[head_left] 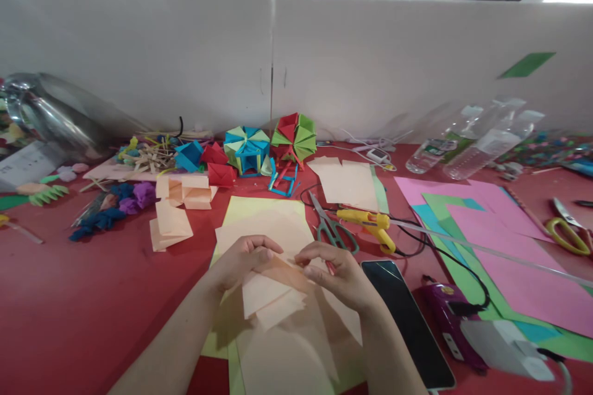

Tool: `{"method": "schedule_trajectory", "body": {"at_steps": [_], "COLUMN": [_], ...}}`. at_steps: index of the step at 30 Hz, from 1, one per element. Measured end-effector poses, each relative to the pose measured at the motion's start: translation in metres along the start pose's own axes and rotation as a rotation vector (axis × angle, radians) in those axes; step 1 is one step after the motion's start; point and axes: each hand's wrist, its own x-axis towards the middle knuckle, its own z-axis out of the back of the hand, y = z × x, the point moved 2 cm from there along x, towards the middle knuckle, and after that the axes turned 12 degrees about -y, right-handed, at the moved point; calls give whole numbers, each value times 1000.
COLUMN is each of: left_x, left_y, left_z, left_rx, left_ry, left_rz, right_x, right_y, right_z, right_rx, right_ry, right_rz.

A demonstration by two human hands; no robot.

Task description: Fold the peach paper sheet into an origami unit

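I see one folded peach paper [273, 296], held just above a yellow sheet [259, 210] at the near middle of the red tabletop [92, 284]. The left hand [243, 259] and the right hand [343, 278] both pinch its upper edge, with their fingertips close together. The fingers cover the fold itself, so I cannot tell its shape there.

Around it I count two pairs of scissors: the green-handled scissors [331, 228] just beyond the right hand, and the yellow-handled scissors [567, 231] far right. There is one yellow glue gun [370, 225] and one dark phone [407, 321] beside the right wrist. Further back stand two paper wheels [294, 134], and two clear bottles [482, 142] lie blurred. The purple device [451, 315] is hard to make out. Both forearms are cut off by the bottom edge.
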Motion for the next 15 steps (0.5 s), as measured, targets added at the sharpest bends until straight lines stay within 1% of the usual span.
{"method": "schedule_trajectory", "body": {"at_steps": [4, 9, 15], "left_x": [0, 2, 4], "left_y": [0, 2, 3], "left_z": [1, 1, 2], "left_rx": [3, -15, -22], "left_ry": [-1, -22, -37], "left_rz": [4, 3, -1], "right_x": [0, -2, -3], "right_y": [-1, 0, 2], "right_z": [0, -2, -5], "right_rx": [-22, -61, -67], "right_ry": [-25, -132, -94], "right_rz": [18, 82, 123]}}
